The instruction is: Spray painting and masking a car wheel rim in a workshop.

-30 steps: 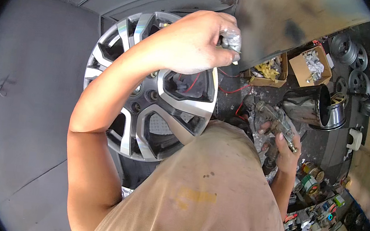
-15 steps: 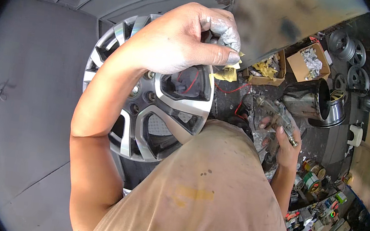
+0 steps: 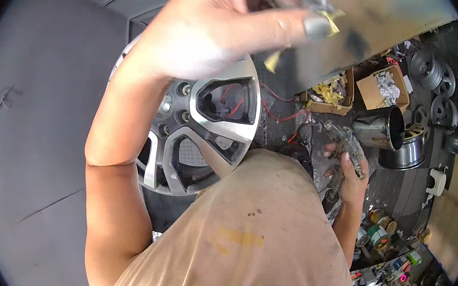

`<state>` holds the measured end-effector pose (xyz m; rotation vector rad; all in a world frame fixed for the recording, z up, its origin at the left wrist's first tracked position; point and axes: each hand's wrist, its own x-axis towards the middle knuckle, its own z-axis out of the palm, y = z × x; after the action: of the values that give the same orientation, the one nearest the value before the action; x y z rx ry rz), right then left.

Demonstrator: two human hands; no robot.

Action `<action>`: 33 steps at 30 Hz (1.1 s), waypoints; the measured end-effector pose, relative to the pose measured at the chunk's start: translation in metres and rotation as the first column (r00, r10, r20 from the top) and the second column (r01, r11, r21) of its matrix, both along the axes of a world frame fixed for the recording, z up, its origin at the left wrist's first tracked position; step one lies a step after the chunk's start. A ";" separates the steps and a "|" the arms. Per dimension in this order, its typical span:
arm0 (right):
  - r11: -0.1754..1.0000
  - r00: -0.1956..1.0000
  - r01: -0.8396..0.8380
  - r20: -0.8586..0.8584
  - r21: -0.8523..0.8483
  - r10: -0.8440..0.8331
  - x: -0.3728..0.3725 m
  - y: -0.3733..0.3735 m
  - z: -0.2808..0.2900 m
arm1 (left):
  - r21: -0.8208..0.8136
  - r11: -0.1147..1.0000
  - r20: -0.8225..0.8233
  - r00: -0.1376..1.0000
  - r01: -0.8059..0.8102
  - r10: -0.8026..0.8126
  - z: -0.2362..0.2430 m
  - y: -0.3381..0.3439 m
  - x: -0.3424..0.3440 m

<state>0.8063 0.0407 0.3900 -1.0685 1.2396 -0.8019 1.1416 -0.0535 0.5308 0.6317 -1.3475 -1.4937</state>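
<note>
While your left hand (image 3: 213, 29), pinching yellow scraps (image 3: 335, 23) perhaps, half-blocks a silver-black wheel (image 3: 214, 126), your right (image 3: 354, 181) grips a grimy metal tool (image 3: 346, 141)—black drum (image 3: 370, 127) nearby.

Left hand (image 3: 218, 33) raised, right hand (image 3: 352, 181) curled

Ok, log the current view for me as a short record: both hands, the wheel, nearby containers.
Left hand: raised over the alloy wheel, yellow tape at the thumb tip; other fingers partly out of frame
Right hand: gripping a grimy metal tool, possibly a spray gun
Wheel finish: dark with bright spoke faces
Wheel visibility: upper part covered by left hand and arm
Containers: two open cardboard boxes, dark-stained cylinder
</note>
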 end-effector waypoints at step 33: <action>0.932 0.941 -0.319 -0.174 -0.171 0.291 -0.217 -0.137 -0.123 | -0.361 0.853 0.802 0.341 -0.377 0.490 -0.311 -0.107 -0.300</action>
<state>0.5890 -0.0965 0.2673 -1.4642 1.0922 -0.6213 0.8412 -0.1608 0.2203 1.7169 -1.7810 -0.5551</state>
